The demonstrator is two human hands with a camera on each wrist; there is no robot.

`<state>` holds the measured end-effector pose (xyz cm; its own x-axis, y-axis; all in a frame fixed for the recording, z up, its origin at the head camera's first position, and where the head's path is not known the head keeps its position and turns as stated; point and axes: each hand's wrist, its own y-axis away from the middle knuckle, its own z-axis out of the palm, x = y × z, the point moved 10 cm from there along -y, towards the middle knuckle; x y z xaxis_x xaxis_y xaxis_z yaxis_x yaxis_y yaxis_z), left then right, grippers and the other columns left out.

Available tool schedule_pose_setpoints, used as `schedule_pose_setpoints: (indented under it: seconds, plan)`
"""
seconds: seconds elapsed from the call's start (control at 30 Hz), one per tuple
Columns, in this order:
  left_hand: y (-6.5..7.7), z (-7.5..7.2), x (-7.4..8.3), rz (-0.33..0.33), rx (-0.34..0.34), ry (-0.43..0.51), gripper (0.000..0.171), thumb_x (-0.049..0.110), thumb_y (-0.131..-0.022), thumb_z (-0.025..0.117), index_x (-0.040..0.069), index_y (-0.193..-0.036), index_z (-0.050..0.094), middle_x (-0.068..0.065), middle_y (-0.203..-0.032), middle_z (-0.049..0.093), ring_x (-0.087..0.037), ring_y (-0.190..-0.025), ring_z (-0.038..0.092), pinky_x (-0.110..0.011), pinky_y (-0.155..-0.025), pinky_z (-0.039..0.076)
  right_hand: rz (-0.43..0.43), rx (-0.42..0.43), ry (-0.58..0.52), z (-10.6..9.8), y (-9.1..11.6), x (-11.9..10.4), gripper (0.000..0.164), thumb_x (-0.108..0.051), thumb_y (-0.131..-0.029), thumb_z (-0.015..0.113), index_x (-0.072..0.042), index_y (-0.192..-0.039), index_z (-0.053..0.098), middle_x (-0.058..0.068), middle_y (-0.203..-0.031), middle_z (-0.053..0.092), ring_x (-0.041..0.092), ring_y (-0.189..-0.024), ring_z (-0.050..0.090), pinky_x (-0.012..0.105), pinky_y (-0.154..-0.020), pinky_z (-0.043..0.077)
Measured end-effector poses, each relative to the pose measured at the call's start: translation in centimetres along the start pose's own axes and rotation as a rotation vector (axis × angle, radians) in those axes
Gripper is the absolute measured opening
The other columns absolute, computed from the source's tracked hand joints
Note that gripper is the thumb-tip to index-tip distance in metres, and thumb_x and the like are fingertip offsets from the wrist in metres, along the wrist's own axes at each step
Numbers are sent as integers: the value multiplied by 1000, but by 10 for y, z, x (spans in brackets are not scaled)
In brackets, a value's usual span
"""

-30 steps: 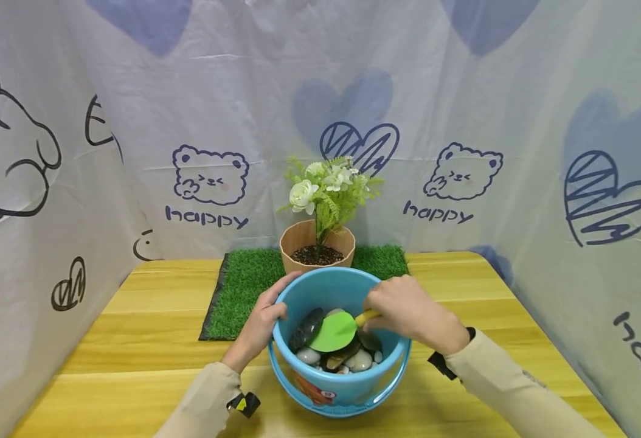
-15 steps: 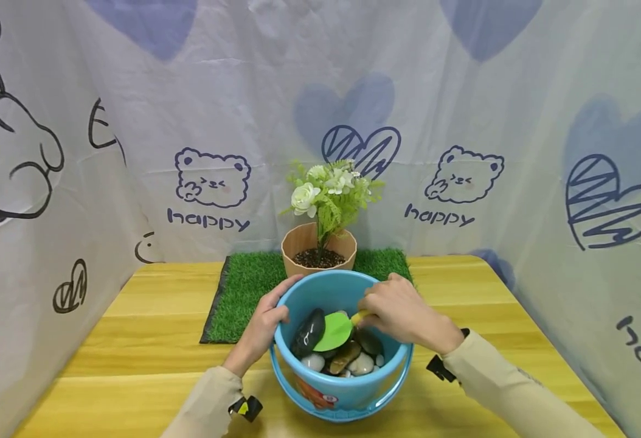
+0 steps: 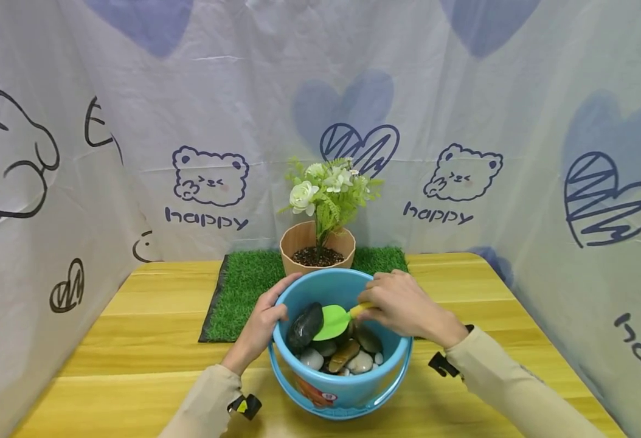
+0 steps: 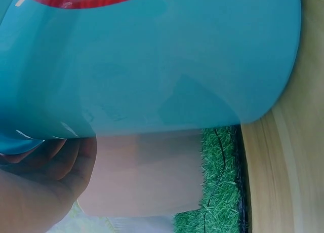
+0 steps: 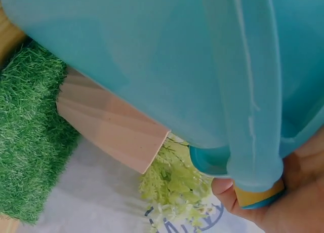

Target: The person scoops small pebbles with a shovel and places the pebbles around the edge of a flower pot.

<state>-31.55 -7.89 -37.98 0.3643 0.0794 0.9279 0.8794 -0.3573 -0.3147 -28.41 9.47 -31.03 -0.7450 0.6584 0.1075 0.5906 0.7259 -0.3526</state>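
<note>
A light-blue bucket (image 3: 361, 390) stands at the table's near middle, holding black, brown and white stones (image 3: 345, 356). My left hand (image 3: 260, 322) grips its left rim, and in the left wrist view several fingers of the left hand (image 4: 43, 187) show beside the bucket wall (image 4: 177, 66). Inside the bucket, my right hand (image 3: 408, 309) holds a toy shovel by its yellow handle (image 3: 360, 309). The green blade (image 3: 331, 323) lies against a large black stone (image 3: 305, 327). In the right wrist view, the yellow handle end (image 5: 260, 196) pokes out of the right hand (image 5: 298, 205).
Right behind the bucket, a tan pot (image 3: 298, 234) of white flowers (image 3: 326, 188) sits on a green turf mat (image 3: 238, 310). The wooden table (image 3: 129, 359) is enclosed by printed cloth (image 3: 277, 91) at the back and sides.
The shovel blade has shifted slightly up inside the bucket, uncovering a brown stone. The large black stone has been nudged to the left and shows more. The left hand stays on the rim.
</note>
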Motion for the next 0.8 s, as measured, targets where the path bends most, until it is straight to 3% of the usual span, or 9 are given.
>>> schedule_pose_setpoints:
  seconds: [0.23,0.63,0.8]
  plan:
    - [-2,1,1,17,-8,-9,76,-1,-77,38,12,-152,37,-16,-145,49,-33,-107,48,-37,-80,36,27,8,-23,-2,2,6,16,-41,-84,71,-26,-88,77,-14,-78,65,8,-71,44,23,-60,32]
    - [-1,2,2,24,-6,-16,76,-3,-76,38,10,-151,37,-17,-145,48,-32,-105,47,-33,-78,39,70,85,-51,-11,10,18,15,-40,-83,73,-26,-87,77,-14,-75,66,7,-70,40,21,-61,31]
    - [-1,0,3,23,15,-46,76,-2,-76,38,12,-150,40,-16,-140,51,-28,-88,46,-33,-70,37,79,116,-60,-16,13,23,16,-39,-82,75,-27,-91,78,-14,-76,67,7,-69,41,21,-59,31]
